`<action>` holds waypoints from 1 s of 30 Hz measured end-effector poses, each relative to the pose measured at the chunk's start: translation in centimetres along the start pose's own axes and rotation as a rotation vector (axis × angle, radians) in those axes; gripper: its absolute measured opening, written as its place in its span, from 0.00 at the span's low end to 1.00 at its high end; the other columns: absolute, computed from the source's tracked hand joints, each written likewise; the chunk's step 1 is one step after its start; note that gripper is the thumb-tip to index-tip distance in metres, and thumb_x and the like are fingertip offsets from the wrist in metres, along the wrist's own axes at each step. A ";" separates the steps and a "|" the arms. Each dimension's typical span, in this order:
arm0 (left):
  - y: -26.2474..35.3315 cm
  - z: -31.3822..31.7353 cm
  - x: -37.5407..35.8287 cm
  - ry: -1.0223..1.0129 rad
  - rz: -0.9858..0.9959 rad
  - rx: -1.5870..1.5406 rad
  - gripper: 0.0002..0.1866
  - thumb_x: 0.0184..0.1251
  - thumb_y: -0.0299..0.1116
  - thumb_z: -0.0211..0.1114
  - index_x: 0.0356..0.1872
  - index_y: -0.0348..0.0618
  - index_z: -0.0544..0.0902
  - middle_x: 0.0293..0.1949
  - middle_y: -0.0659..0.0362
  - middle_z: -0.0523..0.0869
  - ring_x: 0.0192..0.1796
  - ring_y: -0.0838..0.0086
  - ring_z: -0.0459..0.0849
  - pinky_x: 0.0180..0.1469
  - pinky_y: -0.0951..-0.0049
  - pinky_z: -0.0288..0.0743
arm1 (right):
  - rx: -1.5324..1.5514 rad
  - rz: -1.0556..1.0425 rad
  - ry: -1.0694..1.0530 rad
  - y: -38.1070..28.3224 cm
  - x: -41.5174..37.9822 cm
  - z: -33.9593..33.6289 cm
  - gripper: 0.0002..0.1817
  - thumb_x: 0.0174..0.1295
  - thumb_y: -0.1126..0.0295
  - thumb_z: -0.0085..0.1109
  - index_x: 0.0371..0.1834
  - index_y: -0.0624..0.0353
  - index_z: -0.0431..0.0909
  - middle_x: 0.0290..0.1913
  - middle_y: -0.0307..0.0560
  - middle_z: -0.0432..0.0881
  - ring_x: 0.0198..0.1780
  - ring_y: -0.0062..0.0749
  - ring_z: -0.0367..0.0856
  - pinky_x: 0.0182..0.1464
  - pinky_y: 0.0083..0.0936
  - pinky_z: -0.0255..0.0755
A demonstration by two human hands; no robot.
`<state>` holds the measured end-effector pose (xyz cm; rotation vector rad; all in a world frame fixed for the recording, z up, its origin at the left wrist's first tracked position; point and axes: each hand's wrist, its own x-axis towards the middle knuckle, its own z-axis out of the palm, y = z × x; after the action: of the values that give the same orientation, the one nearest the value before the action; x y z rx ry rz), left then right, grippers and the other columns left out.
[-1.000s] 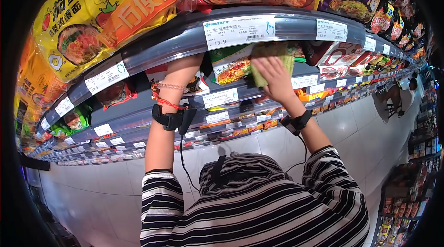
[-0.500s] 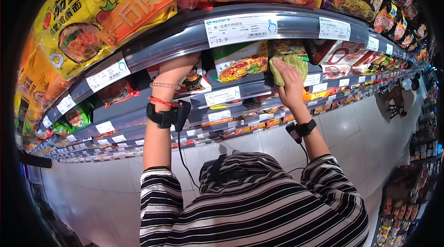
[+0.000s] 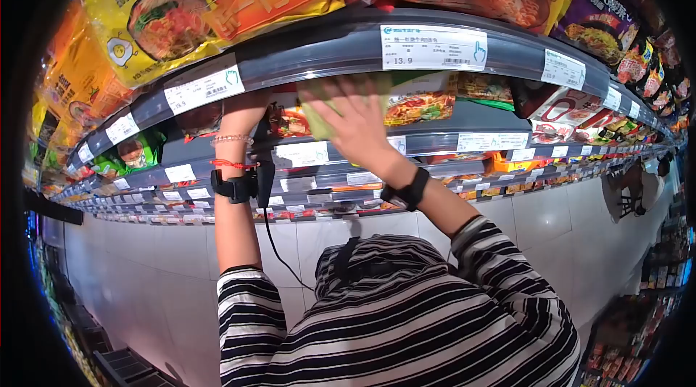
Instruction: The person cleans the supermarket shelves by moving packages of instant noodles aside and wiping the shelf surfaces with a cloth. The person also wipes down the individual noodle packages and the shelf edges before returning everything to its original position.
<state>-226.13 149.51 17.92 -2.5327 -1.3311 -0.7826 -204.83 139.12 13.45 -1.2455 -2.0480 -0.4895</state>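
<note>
My right hand [image 3: 360,124] presses a light green cloth [image 3: 317,117] against the lower shelf, near its front edge. The hand is blurred, with its fingers lying over the cloth. To the right of it lies a noodle packet [image 3: 424,105] with a noodle picture on the front. My left hand [image 3: 243,113] reaches in under the upper shelf edge [image 3: 312,50], which hides its fingers; what it touches cannot be seen. A red noodle packet [image 3: 288,122] lies between the two hands.
Large yellow noodle bags [image 3: 170,17] stand on the upper shelf, above its price tags [image 3: 435,47]. A green packet [image 3: 130,155] sits at the lower left. More stocked shelves run down to a tiled floor [image 3: 544,216]. A black cable [image 3: 279,253] hangs from the left wrist device.
My right hand has swept left with the green cloth, from the right of the noodle packet to its left side. The view has shifted, and my left hand still reaches under the upper shelf.
</note>
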 end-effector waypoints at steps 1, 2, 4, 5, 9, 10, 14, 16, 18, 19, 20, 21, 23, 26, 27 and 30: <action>-0.1 -0.3 0.0 0.011 0.038 0.002 0.14 0.63 0.37 0.57 0.44 0.41 0.82 0.44 0.48 0.84 0.50 0.50 0.80 0.55 0.57 0.72 | 0.039 -0.013 0.008 -0.5 0.9 1.1 0.39 0.44 0.64 0.65 0.67 0.43 0.69 0.68 0.43 0.67 0.71 0.39 0.61 0.72 0.53 0.46; -0.2 -0.8 0.0 -0.022 -0.065 -0.120 0.14 0.61 0.37 0.59 0.44 0.41 0.83 0.44 0.48 0.85 0.49 0.51 0.81 0.54 0.58 0.72 | 0.078 -0.024 0.016 -0.9 1.5 2.3 0.40 0.43 0.64 0.66 0.68 0.43 0.68 0.69 0.44 0.66 0.71 0.40 0.61 0.72 0.53 0.46; -0.3 -0.2 0.1 -0.002 -0.079 -0.113 0.14 0.61 0.37 0.60 0.43 0.41 0.83 0.43 0.48 0.85 0.47 0.51 0.81 0.53 0.58 0.73 | 0.089 -0.040 0.016 -1.8 2.3 2.3 0.43 0.45 0.65 0.66 0.71 0.45 0.63 0.71 0.44 0.64 0.70 0.38 0.62 0.72 0.49 0.47; -0.5 0.4 0.1 0.005 -0.084 -0.113 0.14 0.60 0.37 0.60 0.43 0.41 0.83 0.42 0.48 0.85 0.46 0.51 0.81 0.52 0.58 0.73 | 0.124 -0.081 -0.069 -2.1 1.9 2.1 0.43 0.46 0.65 0.66 0.71 0.46 0.63 0.72 0.43 0.63 0.71 0.38 0.61 0.73 0.48 0.47; 0.0 0.6 0.2 0.125 -0.024 -0.059 0.13 0.60 0.38 0.61 0.40 0.41 0.83 0.39 0.50 0.86 0.45 0.51 0.82 0.50 0.56 0.74 | 0.125 -0.244 -0.257 -1.9 -0.9 0.9 0.43 0.48 0.66 0.64 0.73 0.47 0.59 0.77 0.37 0.55 0.76 0.31 0.53 0.75 0.39 0.46; 0.1 0.6 0.2 0.123 -0.003 -0.046 0.14 0.63 0.39 0.59 0.40 0.40 0.83 0.40 0.48 0.85 0.45 0.51 0.82 0.50 0.56 0.74 | 0.102 -0.262 -0.289 -1.4 -1.5 0.5 0.42 0.50 0.65 0.63 0.73 0.48 0.60 0.77 0.38 0.55 0.77 0.31 0.51 0.76 0.38 0.45; 1.4 0.1 -0.2 0.132 0.070 0.062 0.15 0.67 0.39 0.57 0.42 0.38 0.83 0.42 0.46 0.84 0.46 0.50 0.82 0.51 0.56 0.73 | 0.063 -0.235 -0.288 -0.6 -2.1 -0.5 0.47 0.47 0.67 0.65 0.75 0.44 0.57 0.77 0.33 0.54 0.77 0.28 0.51 0.76 0.38 0.45; 0.8 1.1 -0.4 0.096 0.222 0.369 0.15 0.66 0.37 0.57 0.45 0.38 0.82 0.45 0.46 0.83 0.49 0.49 0.80 0.54 0.55 0.72 | 0.053 -0.211 -0.315 -0.7 -2.1 -0.8 0.48 0.46 0.67 0.66 0.75 0.44 0.56 0.77 0.34 0.54 0.77 0.29 0.51 0.76 0.38 0.45; 1.1 1.7 -0.9 0.197 0.232 0.252 0.13 0.65 0.36 0.57 0.43 0.39 0.82 0.43 0.47 0.83 0.47 0.49 0.80 0.51 0.54 0.72 | 0.054 -0.213 -0.357 -1.2 -2.9 -1.1 0.47 0.47 0.65 0.66 0.75 0.48 0.56 0.78 0.36 0.53 0.78 0.30 0.49 0.76 0.36 0.45; 1.5 1.7 -1.2 0.245 0.239 0.190 0.12 0.65 0.35 0.57 0.41 0.39 0.83 0.42 0.47 0.83 0.45 0.49 0.80 0.50 0.54 0.73 | 0.053 -0.209 -0.380 -1.4 -3.4 -1.3 0.47 0.47 0.63 0.67 0.75 0.50 0.57 0.78 0.38 0.53 0.78 0.31 0.48 0.76 0.36 0.45; 2.5 1.9 -1.6 0.298 0.041 -0.218 0.13 0.64 0.34 0.58 0.45 0.38 0.81 0.44 0.44 0.81 0.47 0.46 0.78 0.51 0.52 0.70 | 0.064 -0.218 -0.378 -1.4 -4.1 -1.5 0.47 0.47 0.63 0.66 0.75 0.49 0.57 0.77 0.36 0.55 0.77 0.29 0.51 0.76 0.35 0.46; 2.9 1.9 -2.2 0.300 0.021 -0.225 0.14 0.64 0.34 0.59 0.47 0.38 0.80 0.45 0.43 0.81 0.48 0.46 0.77 0.52 0.52 0.69 | 0.072 -0.218 -0.333 -1.0 -5.0 -1.6 0.46 0.48 0.63 0.65 0.74 0.48 0.58 0.77 0.36 0.56 0.77 0.28 0.52 0.76 0.35 0.46; 3.3 1.9 -3.5 0.301 -0.014 -0.245 0.16 0.64 0.32 0.60 0.50 0.37 0.78 0.47 0.42 0.80 0.50 0.45 0.76 0.54 0.51 0.68 | 0.084 -0.215 -0.245 0.5 -7.3 -1.9 0.43 0.49 0.65 0.62 0.74 0.46 0.59 0.76 0.34 0.59 0.76 0.26 0.54 0.75 0.34 0.47; 4.0 1.8 -6.4 0.337 -0.017 -0.184 0.20 0.66 0.29 0.59 0.59 0.38 0.75 0.57 0.46 0.77 0.59 0.51 0.73 0.63 0.58 0.63 | -0.181 -0.203 -0.268 4.5 -12.1 -3.9 0.37 0.54 0.74 0.51 0.72 0.42 0.65 0.74 0.32 0.64 0.74 0.25 0.59 0.75 0.33 0.47; 3.9 2.0 -7.6 0.360 -0.017 -0.182 0.19 0.65 0.27 0.58 0.57 0.39 0.76 0.57 0.47 0.77 0.60 0.53 0.73 0.65 0.57 0.61 | -0.247 -0.153 -0.255 6.3 -14.1 -4.9 0.37 0.53 0.76 0.50 0.71 0.42 0.65 0.73 0.33 0.64 0.74 0.27 0.60 0.75 0.33 0.47; 3.6 2.8 -11.0 0.265 -0.071 -0.104 0.21 0.63 0.29 0.57 0.59 0.46 0.75 0.61 0.55 0.76 0.68 0.58 0.69 0.73 0.47 0.42 | -0.319 0.124 -0.208 11.9 -20.2 -8.4 0.37 0.52 0.80 0.48 0.71 0.44 0.66 0.72 0.37 0.67 0.74 0.31 0.61 0.75 0.35 0.47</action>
<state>-227.31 140.63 10.05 -2.3623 -1.3274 -1.1840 -185.05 126.88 4.51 -1.6623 -2.1023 -0.6708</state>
